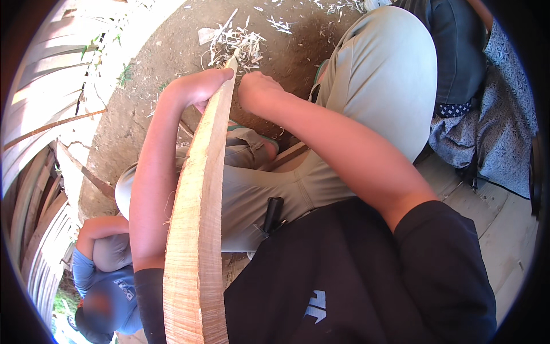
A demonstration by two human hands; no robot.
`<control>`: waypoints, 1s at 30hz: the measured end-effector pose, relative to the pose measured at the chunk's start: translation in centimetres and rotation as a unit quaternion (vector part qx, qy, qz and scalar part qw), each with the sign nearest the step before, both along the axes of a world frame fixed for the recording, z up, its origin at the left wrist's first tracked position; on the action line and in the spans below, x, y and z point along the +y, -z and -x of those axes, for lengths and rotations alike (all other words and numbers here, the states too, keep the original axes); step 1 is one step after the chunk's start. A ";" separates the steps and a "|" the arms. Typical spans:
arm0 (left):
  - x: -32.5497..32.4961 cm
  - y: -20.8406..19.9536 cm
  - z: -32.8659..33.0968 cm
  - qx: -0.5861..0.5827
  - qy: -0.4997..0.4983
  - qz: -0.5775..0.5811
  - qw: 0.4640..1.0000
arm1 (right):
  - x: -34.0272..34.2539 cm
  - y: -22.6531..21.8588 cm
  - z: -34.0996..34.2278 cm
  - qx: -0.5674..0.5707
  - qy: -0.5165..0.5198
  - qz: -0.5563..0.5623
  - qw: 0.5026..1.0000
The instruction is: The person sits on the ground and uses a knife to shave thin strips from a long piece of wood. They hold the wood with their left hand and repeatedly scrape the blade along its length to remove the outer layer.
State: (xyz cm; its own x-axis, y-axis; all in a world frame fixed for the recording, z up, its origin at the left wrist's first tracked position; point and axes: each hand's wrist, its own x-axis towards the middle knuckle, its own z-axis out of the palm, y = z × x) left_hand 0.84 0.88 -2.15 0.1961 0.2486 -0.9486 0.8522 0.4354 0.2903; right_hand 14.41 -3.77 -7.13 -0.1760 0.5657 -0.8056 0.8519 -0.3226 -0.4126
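Wooden plank (196, 229): grip and clearance

Your left hand (211, 84) grips the plank near its narrow far end; the wide near end runs out of view toward you. Your right hand (259, 93) is curled just beside the plank's right edge; you cannot tell whether it grips anything. Soil (301, 63) extends beyond the tip, past the shavings (251, 47); your raised right knee (398, 43) bounds the right side.

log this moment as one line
left hand: holding wooden plank near narrow end | right hand: closed beside plank, contents unclear | wood shavings: on dirt ground
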 end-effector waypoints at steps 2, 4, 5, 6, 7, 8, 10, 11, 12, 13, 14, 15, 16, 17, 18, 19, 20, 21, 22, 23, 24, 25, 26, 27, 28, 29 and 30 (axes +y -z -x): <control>-0.1 -0.1 -0.2 0.009 -0.005 0.000 1.000 | -0.3 1.0 0.2 0.013 0.001 -0.021 1.000; -0.3 0.2 -0.2 0.023 -0.025 -0.014 0.999 | -0.5 2.2 0.5 0.020 0.016 -0.035 0.999; -0.4 0.3 -0.2 0.030 -0.035 -0.021 0.999 | -0.4 2.8 0.7 0.020 0.030 -0.039 0.999; -0.4 0.4 -0.2 0.034 -0.029 -0.022 0.999 | -0.5 3.4 0.9 0.020 0.044 -0.042 0.998; -0.3 0.4 -0.2 0.038 -0.024 -0.024 0.999 | -0.7 3.7 1.2 0.011 0.082 -0.047 0.995; -0.1 0.4 -0.2 0.041 -0.018 -0.026 0.999 | -0.8 4.0 1.6 0.003 0.120 -0.051 0.991; 0.0 0.6 0.0 0.013 -0.008 -0.013 1.000 | -1.2 4.9 1.9 -0.006 0.153 -0.060 0.986; 0.1 0.5 0.0 -0.003 -0.002 -0.009 1.000 | -1.0 5.7 1.9 -0.006 0.150 -0.067 0.986; 0.0 0.3 0.0 0.007 0.007 -0.012 1.000 | -0.5 6.6 1.8 -0.008 0.148 -0.075 0.986; 0.2 0.3 -0.3 0.014 0.019 -0.016 1.000 | 0.5 7.4 1.5 -0.008 0.110 -0.079 0.991; 0.0 0.1 -0.4 0.026 0.028 -0.018 0.999 | 1.5 8.0 1.5 -0.004 0.069 -0.080 0.994; -0.1 0.1 -0.5 0.017 0.020 -0.020 0.999 | 1.9 8.5 1.5 0.000 0.028 -0.080 0.996; -0.2 0.1 -0.5 0.009 0.010 -0.019 1.000 | 1.6 9.0 1.7 -0.013 0.059 -0.090 0.994; -0.2 0.1 -0.5 0.001 0.000 -0.019 1.000 | 1.2 9.5 2.0 -0.027 0.090 -0.100 0.991; -0.1 0.0 -0.5 0.003 0.002 -0.013 1.000 | 1.0 10.1 2.1 -0.041 0.122 -0.109 0.986; 0.0 0.0 -0.4 0.002 0.004 -0.008 1.000 | 0.9 10.1 2.1 -0.037 0.111 -0.108 0.987; 0.1 0.0 -0.3 0.002 0.006 -0.002 1.000 | 0.8 10.1 1.8 -0.033 0.100 -0.107 0.989; 0.1 0.5 -0.1 0.003 0.000 0.000 1.000 | 0.7 10.1 1.7 -0.029 0.089 -0.106 0.990; -0.1 0.8 -0.1 0.003 -0.004 0.000 1.000 | 0.6 10.5 1.7 -0.029 0.091 -0.115 0.989; -0.1 1.1 -0.1 0.003 -0.008 0.000 1.000 | 0.4 10.9 1.7 -0.028 0.094 -0.124 0.987; -0.1 1.3 0.1 0.009 0.002 0.000 1.000 | 0.3 11.2 1.7 -0.028 0.096 -0.134 0.986; 0.0 0.6 -0.2 0.015 0.012 0.000 1.000 | 0.4 11.3 1.6 -0.024 0.100 -0.136 0.985; 0.1 0.2 -0.3 0.021 0.022 -0.001 1.000 | 0.5 11.4 1.5 -0.020 0.105 -0.138 0.985; 0.0 0.4 -0.4 0.014 0.022 -0.003 1.000 | 0.6 11.5 1.4 -0.017 0.109 -0.140 0.984; 0.0 0.4 -0.3 0.011 0.021 -0.007 1.000 | 1.0 11.7 1.5 -0.019 0.115 -0.141 0.983; 0.0 0.3 -0.2 0.008 0.020 -0.011 1.000 | 1.4 11.9 1.6 -0.021 0.121 -0.142 0.982; 0.0 0.2 -0.3 0.006 0.016 -0.012 1.000 | 1.6 12.0 1.6 -0.023 0.128 -0.144 0.981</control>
